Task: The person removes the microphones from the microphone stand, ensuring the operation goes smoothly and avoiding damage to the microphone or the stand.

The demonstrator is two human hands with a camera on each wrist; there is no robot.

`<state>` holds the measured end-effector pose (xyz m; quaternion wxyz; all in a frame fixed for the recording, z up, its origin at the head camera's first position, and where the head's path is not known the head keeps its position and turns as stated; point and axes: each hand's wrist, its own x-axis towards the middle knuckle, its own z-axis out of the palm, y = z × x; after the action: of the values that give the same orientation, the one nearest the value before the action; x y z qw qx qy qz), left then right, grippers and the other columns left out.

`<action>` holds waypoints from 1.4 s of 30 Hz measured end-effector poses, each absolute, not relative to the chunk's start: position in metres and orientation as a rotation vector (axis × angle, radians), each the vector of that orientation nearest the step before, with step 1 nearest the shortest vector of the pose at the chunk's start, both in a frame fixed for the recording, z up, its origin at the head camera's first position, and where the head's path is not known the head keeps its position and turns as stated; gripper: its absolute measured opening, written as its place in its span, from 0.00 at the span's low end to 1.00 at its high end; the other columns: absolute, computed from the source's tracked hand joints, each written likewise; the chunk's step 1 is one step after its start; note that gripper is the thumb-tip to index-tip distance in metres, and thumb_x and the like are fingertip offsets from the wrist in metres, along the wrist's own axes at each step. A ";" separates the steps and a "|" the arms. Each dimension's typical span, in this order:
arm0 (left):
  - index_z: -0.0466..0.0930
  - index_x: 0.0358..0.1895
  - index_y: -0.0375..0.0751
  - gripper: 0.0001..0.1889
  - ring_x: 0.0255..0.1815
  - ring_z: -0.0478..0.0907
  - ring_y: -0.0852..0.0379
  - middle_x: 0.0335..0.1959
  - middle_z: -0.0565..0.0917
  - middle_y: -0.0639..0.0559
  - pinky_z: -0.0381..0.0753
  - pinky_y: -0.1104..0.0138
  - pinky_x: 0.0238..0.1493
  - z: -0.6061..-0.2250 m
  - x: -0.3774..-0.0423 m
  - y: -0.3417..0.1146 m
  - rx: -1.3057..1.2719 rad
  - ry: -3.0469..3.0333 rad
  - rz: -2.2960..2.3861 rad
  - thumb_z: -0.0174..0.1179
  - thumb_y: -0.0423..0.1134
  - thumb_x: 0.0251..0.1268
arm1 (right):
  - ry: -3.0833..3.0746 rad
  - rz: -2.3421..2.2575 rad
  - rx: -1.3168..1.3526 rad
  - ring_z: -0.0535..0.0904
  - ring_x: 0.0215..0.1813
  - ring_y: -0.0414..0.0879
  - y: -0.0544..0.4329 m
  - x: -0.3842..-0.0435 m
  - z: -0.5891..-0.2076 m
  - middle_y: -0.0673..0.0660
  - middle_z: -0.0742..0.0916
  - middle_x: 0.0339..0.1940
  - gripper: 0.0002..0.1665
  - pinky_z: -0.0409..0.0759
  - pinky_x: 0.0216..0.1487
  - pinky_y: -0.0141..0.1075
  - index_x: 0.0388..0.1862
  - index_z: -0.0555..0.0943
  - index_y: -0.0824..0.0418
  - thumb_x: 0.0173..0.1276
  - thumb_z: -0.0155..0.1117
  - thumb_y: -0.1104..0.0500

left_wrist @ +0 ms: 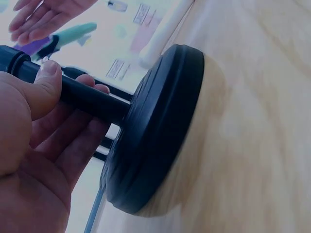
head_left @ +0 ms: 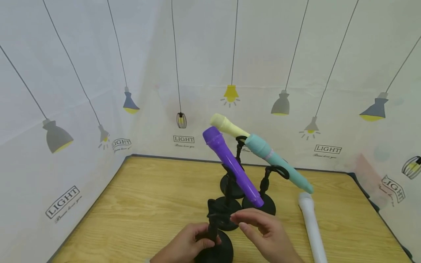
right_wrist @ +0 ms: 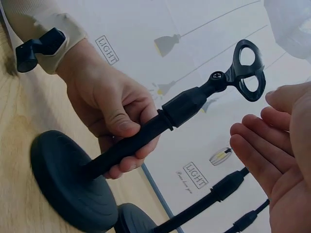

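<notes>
My left hand (head_left: 184, 244) grips the pole of the nearest black microphone stand (head_left: 219, 252), thumb on one side and fingers around the other. In the left wrist view its round base (left_wrist: 158, 131) stands on the wooden table. The stand's clip (right_wrist: 249, 73) holds no microphone. My right hand (head_left: 269, 235) is beside that clip, fingers extended and slightly bent, with nothing in it. Just beyond, a purple microphone (head_left: 232, 164) leans in another stand. A white microphone (head_left: 312, 228) lies on the table to the right of my right hand.
Behind the purple microphone, a pale yellow microphone (head_left: 227, 125) and a teal microphone (head_left: 283, 164) sit tilted in black stands, their bases close together. The wooden table (head_left: 144, 197) is bordered by white sheets (head_left: 204, 65) printed with hanging lamps.
</notes>
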<state>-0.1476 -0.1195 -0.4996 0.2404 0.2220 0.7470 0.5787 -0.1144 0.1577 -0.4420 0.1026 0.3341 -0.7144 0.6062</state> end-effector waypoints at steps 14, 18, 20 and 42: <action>0.87 0.54 0.42 0.08 0.58 0.88 0.53 0.52 0.92 0.50 0.86 0.63 0.62 -0.493 -0.163 -0.161 0.485 2.393 1.607 0.64 0.38 0.80 | -2.173 1.866 0.989 0.91 0.54 0.44 0.136 -0.126 -0.444 0.61 0.92 0.55 0.16 0.90 0.52 0.36 0.60 0.87 0.59 0.83 0.59 0.69; 0.87 0.52 0.43 0.07 0.57 0.88 0.56 0.52 0.93 0.50 0.82 0.72 0.59 -0.496 -0.171 -0.171 0.329 2.512 1.670 0.65 0.36 0.79 | -2.191 1.866 0.982 0.90 0.54 0.43 0.130 -0.129 -0.445 0.61 0.92 0.54 0.14 0.90 0.51 0.36 0.59 0.88 0.60 0.83 0.60 0.68; 0.88 0.52 0.44 0.06 0.56 0.88 0.57 0.51 0.93 0.51 0.83 0.69 0.60 -0.496 -0.176 -0.176 0.251 2.564 1.689 0.65 0.34 0.78 | -2.208 1.867 0.970 0.90 0.54 0.43 0.127 -0.131 -0.447 0.61 0.93 0.54 0.13 0.90 0.52 0.37 0.58 0.88 0.60 0.83 0.61 0.66; 0.90 0.54 0.40 0.10 0.48 0.88 0.53 0.49 0.93 0.44 0.87 0.62 0.52 -0.489 -0.239 -0.215 -0.084 2.933 1.586 0.66 0.40 0.80 | -2.292 1.979 0.839 0.90 0.58 0.51 0.093 -0.162 -0.461 0.65 0.92 0.56 0.13 0.87 0.61 0.34 0.58 0.88 0.63 0.82 0.65 0.59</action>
<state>-0.2387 -0.2148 -0.4893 -0.0967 -0.0250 0.8752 0.4734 -0.1622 0.0927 -0.4613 -0.0003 0.2671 -0.7294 0.6298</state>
